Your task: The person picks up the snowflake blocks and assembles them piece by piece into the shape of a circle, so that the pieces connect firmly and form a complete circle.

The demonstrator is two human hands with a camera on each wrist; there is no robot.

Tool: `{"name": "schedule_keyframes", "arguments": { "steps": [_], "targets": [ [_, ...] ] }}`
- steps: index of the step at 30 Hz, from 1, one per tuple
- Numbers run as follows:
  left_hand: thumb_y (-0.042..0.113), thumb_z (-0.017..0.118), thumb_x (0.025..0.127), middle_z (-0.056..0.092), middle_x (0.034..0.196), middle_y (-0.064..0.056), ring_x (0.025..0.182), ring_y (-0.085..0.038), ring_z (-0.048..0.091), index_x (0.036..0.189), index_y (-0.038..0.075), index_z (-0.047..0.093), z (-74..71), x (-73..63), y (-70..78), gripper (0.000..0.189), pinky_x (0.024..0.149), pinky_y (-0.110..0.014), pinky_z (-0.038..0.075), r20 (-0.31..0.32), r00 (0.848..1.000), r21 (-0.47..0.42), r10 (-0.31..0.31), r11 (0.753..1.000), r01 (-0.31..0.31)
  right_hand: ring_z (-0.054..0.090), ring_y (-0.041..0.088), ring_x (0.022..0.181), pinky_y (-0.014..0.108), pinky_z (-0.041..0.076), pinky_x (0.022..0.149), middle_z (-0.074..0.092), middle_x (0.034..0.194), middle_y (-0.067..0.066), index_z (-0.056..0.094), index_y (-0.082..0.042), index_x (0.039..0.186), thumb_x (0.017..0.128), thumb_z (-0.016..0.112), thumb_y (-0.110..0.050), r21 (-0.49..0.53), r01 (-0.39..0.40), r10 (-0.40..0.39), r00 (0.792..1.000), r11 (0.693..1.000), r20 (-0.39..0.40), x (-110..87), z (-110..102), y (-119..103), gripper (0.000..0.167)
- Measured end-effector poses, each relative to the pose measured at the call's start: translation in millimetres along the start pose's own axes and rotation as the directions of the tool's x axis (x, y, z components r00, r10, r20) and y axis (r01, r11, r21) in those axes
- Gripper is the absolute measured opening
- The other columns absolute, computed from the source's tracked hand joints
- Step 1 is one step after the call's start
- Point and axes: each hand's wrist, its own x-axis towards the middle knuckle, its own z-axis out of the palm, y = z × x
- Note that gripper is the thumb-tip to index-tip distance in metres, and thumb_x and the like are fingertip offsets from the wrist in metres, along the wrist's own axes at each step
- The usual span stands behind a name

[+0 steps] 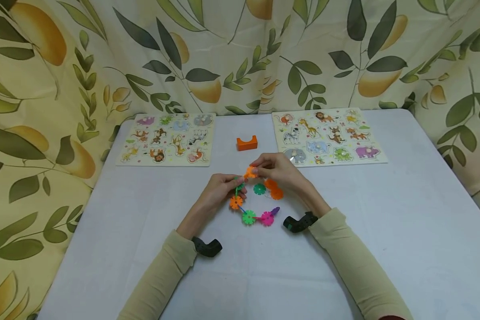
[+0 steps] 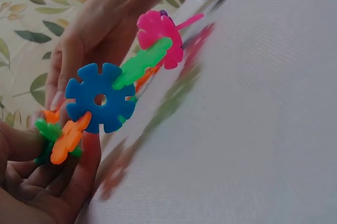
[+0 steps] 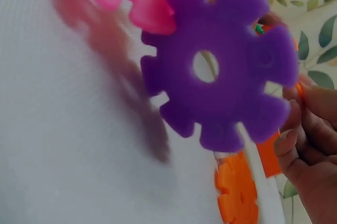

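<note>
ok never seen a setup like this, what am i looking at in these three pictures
There is no robot here, just a person's bare hands. The wide picture comes from a camera on the head; the two close ones come from wrist cameras, one per arm. On the white table lie two animal boards, an orange block, a green disc and some orange discs. The left hand holds a chain of notched discs; the right hand pinches an orange piece close by.
</note>
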Motion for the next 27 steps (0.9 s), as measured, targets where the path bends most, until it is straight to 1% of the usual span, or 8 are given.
{"name": "schedule_keyframes", "arguments": {
  "steps": [3, 7, 9, 12, 15, 17, 20, 27],
  "targets": [
    [0.016, 0.06, 0.105, 0.071, 0.076, -0.002, 0.068, -0.012, 0.071, 0.12, -0.011, 0.069, 0.7, -0.6, -0.5, 0.032, 0.072, -0.024, 0.06, -0.021, 1.0, 0.01, 0.007, 1.0, -0.007, 0.068, 0.023, 0.085, 0.024, 0.054, 0.071, 0.077, 0.097, 0.011, 0.076, -0.004, 0.106, 0.097, 0.072, -0.008, -0.029, 0.024, -0.023, 1.0, 0.999, 0.003, 0.2, 1.7, -2.9, 0.012],
    [0.019, 0.061, 0.105, 0.073, 0.081, -0.006, 0.073, -0.014, 0.072, 0.12, -0.009, 0.07, -0.2, -1.6, 3.3, 0.033, 0.078, -0.027, 0.061, 0.001, 1.0, 0.035, 0.026, 0.999, -0.026, 0.069, 0.023, 0.088, 0.026, 0.054, 0.073, 0.076, 0.099, 0.009, 0.077, -0.006, 0.109, 0.098, 0.069, -0.008, -0.045, 0.031, -0.031, 1.0, 0.999, -0.001, -0.7, 0.6, -7.0, 0.013],
    [0.021, 0.063, 0.104, 0.074, 0.091, -0.01, 0.079, -0.017, 0.073, 0.123, -0.006, 0.07, -1.9, -2.7, 6.5, 0.034, 0.083, -0.03, 0.061, 0.034, 0.999, 0.054, 0.021, 0.998, -0.023, 0.068, 0.024, 0.089, 0.027, 0.054, 0.074, 0.076, 0.101, 0.009, 0.076, -0.007, 0.112, 0.1, 0.065, -0.007, -0.023, 0.019, -0.019, 1.0, 1.0, 0.005, -1.2, -1.0, -7.4, 0.016],
    [0.026, 0.065, 0.103, 0.071, 0.114, -0.011, 0.093, -0.019, 0.07, 0.127, 0.0, 0.069, -4.7, -3.5, 9.9, 0.036, 0.092, -0.032, 0.058, 0.097, 0.995, 0.088, -0.014, 0.996, 0.005, 0.065, 0.024, 0.091, 0.027, 0.055, 0.077, 0.076, 0.106, 0.009, 0.077, -0.007, 0.114, 0.102, 0.062, -0.008, 0.009, 0.013, -0.014, 0.999, 1.0, 0.044, -1.5, -3.0, -6.0, 0.019],
    [0.03, 0.063, 0.103, 0.067, 0.127, -0.009, 0.102, -0.019, 0.066, 0.13, 0.002, 0.068, -6.8, -3.7, 11.3, 0.039, 0.094, -0.031, 0.056, 0.116, 0.993, 0.091, -0.033, 0.996, 0.023, 0.063, 0.023, 0.093, 0.026, 0.054, 0.078, 0.076, 0.11, 0.008, 0.077, -0.008, 0.115, 0.103, 0.063, -0.012, 0.016, 0.03, -0.032, 0.994, 0.999, 0.106, -0.8, -2.5, -5.2, 0.02],
    [0.03, 0.062, 0.104, 0.068, 0.124, -0.01, 0.102, -0.017, 0.065, 0.128, 0.0, 0.069, -7.1, -3.2, 11.2, 0.039, 0.091, -0.029, 0.056, 0.101, 0.994, 0.081, -0.03, 0.996, 0.022, 0.063, 0.023, 0.092, 0.026, 0.054, 0.078, 0.076, 0.111, 0.008, 0.077, -0.007, 0.116, 0.103, 0.063, -0.014, 0.019, 0.043, -0.046, 0.989, 0.999, 0.141, -1.0, -1.7, -5.5, 0.02],
    [0.025, 0.061, 0.104, 0.07, 0.114, -0.011, 0.095, -0.016, 0.066, 0.122, -0.005, 0.071, -7.1, -2.8, 9.7, 0.036, 0.084, -0.027, 0.058, 0.058, 0.998, 0.055, -0.023, 0.998, 0.02, 0.064, 0.021, 0.087, 0.025, 0.055, 0.077, 0.077, 0.109, 0.007, 0.078, -0.007, 0.116, 0.104, 0.063, -0.017, 0.011, 0.046, -0.047, 0.985, 0.999, 0.163, -1.0, -0.9, -5.6, 0.021],
    [0.019, 0.063, 0.103, 0.071, 0.109, -0.009, 0.09, -0.014, 0.066, 0.119, -0.006, 0.071, -8.4, -0.9, 6.9, 0.031, 0.079, -0.022, 0.058, -0.016, 0.998, 0.027, -0.062, 0.998, 0.062, 0.065, 0.022, 0.085, 0.029, 0.053, 0.077, 0.076, 0.096, 0.007, 0.078, -0.008, 0.11, 0.102, 0.066, -0.023, -0.085, 0.024, -0.012, 0.991, 0.996, 0.137, -0.4, -8.5, 0.5, 0.021]
  ]
}}
